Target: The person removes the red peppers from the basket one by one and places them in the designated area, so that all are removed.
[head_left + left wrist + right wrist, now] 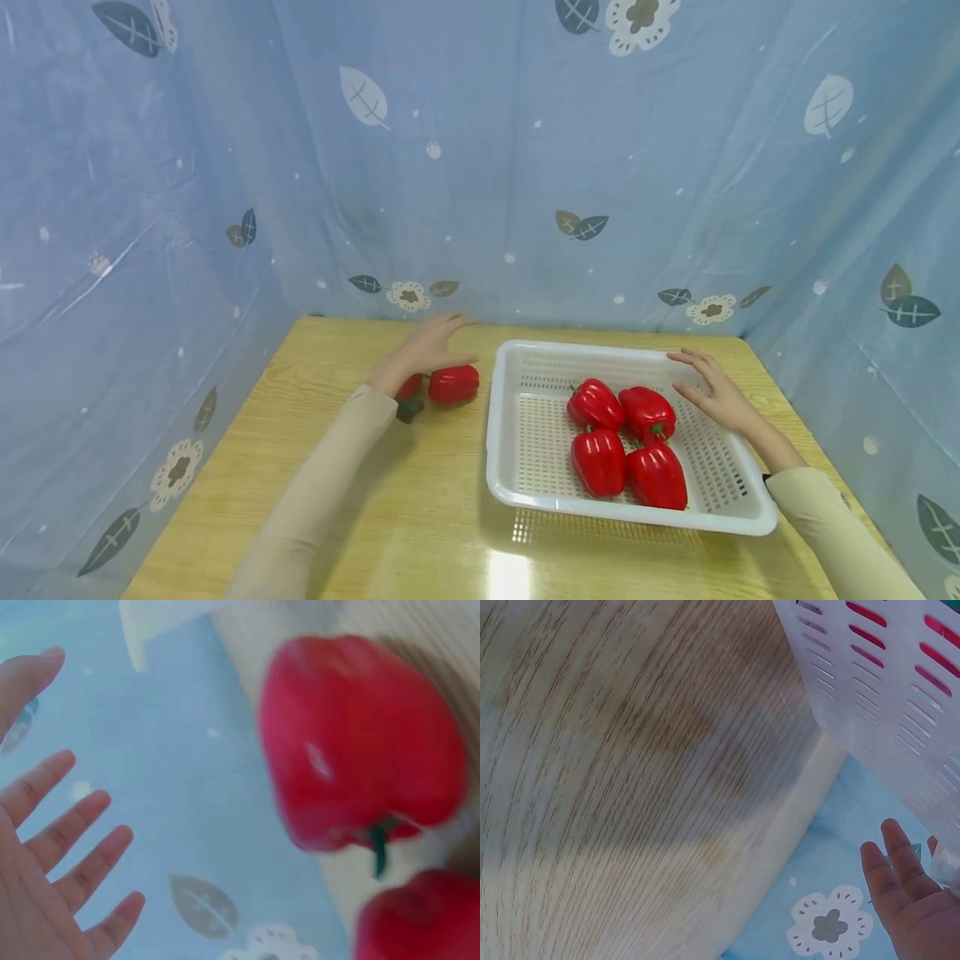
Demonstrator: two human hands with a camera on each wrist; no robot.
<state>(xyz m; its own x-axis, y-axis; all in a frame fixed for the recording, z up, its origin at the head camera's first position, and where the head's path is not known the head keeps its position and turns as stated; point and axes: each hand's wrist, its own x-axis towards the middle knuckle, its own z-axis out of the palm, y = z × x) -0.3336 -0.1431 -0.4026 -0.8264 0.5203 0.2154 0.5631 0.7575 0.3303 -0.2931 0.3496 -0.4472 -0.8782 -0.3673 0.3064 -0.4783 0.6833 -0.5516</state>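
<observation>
My left hand (422,352) hovers over two red bell peppers on the table, its fingers and thumb spread and holding nothing. One bell pepper (454,385) lies left of the basket; the other bell pepper (410,387) is partly hidden by the wrist. Up close in the left wrist view, the nearer pepper shows a green stem (379,851). A white plastic basket (492,433) contains several red bell peppers (598,463), grouped toward its middle and right. Over the basket's right side is my right hand (716,398), fingers loosely extended; whether it touches the rim is unclear.
A light wooden table (375,517) carries the basket and peppers. Behind it and along both sides hangs a blue curtain (480,167) with leaf and flower prints, close to the table's back edge.
</observation>
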